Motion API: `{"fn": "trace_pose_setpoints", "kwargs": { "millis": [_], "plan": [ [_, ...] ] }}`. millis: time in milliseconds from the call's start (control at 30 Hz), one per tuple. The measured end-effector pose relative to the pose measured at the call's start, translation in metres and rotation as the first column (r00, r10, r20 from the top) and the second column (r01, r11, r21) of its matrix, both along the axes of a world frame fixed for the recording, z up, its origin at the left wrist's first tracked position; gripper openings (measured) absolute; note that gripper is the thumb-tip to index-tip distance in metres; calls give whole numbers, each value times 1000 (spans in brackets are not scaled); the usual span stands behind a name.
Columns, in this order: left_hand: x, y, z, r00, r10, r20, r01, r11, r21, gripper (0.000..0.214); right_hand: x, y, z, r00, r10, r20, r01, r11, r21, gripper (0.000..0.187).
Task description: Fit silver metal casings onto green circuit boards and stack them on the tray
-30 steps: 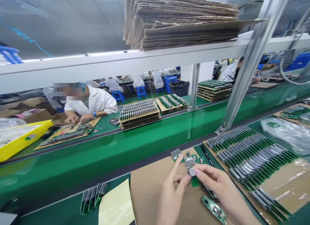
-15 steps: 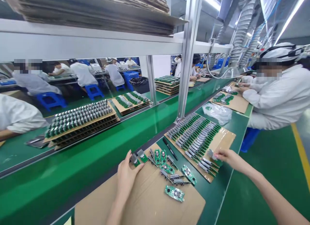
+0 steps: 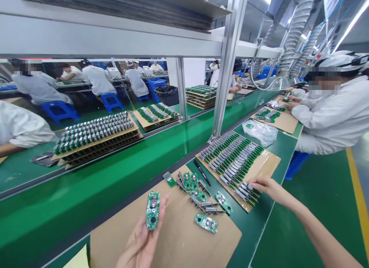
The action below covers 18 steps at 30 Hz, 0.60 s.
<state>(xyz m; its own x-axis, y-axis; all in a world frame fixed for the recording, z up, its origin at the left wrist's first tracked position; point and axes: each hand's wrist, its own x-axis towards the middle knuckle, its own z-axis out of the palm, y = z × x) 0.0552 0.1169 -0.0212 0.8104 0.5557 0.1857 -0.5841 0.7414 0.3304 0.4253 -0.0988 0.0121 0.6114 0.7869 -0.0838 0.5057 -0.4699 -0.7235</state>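
Observation:
My left hand [image 3: 144, 233] holds up a green circuit board [image 3: 152, 211], its component side facing me, above a brown cardboard sheet [image 3: 184, 248]. At the end of the nearest row on a second cardboard sheet [image 3: 266, 164], my right hand [image 3: 263, 186] pinches a board with a grey part, mostly hidden by the fingers. Rows of upright boards with grey parts [image 3: 235, 160] fill much of that sheet. Several loose boards lie near the far edge of the first sheet, among them a board lying flat [image 3: 206, 223] and one with a grey screen-like piece [image 3: 169, 179].
A black pen [image 3: 202, 172] lies between the two sheets. Beyond are a clear plastic bag [image 3: 261, 132] and a co-worker in white [image 3: 334, 110]. A metal post [image 3: 226, 68] rises beside the green conveyor belt [image 3: 121, 160]. Stacked trays of boards [image 3: 95, 135] stand across the belt.
My left hand has picked up a board from the far edge of the cardboard and brought it nearer, turned component side up. My right hand has moved slightly left, closer to the row.

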Motion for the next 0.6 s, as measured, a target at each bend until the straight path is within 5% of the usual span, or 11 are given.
{"fn": "trace_pose_setpoints", "kwargs": {
  "millis": [133,300,367,467,600],
  "plan": [
    [-8,-32,16,989,-26,147,23,1000,19,44,-3,0,0,1000,-20,3,20,1000,-13,57],
    [-18,-60,38,999,13,33,-14,1000,27,46,8,4,4,982,-170,83,171,985,-5,45],
    [-21,-66,43,1000,23,-2,-23,999,30,48,-6,17,13,987,-143,74,143,990,-2,42],
    [-24,-72,43,998,39,49,-41,998,45,54,-68,47,34,999,-1,37,-4,988,156,37],
    [-29,-80,46,994,105,15,-106,994,26,62,-180,81,52,943,331,29,-314,858,407,22]
  ]
}}
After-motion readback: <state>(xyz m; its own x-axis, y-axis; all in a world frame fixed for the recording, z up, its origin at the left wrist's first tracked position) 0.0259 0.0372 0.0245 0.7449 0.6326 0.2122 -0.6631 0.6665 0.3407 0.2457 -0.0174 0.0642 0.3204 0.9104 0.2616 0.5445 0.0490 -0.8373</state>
